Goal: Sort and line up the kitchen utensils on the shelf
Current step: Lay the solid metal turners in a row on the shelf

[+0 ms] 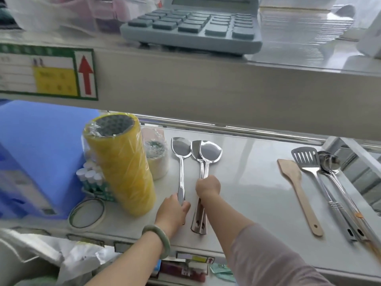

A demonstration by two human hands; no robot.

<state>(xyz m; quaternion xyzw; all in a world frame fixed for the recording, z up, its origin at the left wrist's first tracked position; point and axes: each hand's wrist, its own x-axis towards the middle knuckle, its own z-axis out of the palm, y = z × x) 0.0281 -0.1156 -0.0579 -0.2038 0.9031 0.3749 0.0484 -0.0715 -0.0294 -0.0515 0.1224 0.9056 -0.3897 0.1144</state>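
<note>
On the steel shelf [251,182] a shiny steel spatula [181,150] lies pointing away from me; my left hand [172,211], with a green bangle at the wrist, grips its handle end. Just to its right, two stacked steel spatulas [208,151] overlap, and my right hand [207,187] is closed around the middle of their handles. Further right lie a wooden spatula [292,178], a slotted steel turner [307,159] and a steel ladle [331,164], side by side with handles toward me.
A tall yellow stack of tape rolls [121,164] stands left of the spatulas, with a smaller wrapped roll [155,159] behind it, a flat tape ring [87,212] and a blue box [39,153]. A calculator [191,25] sits on the upper shelf.
</note>
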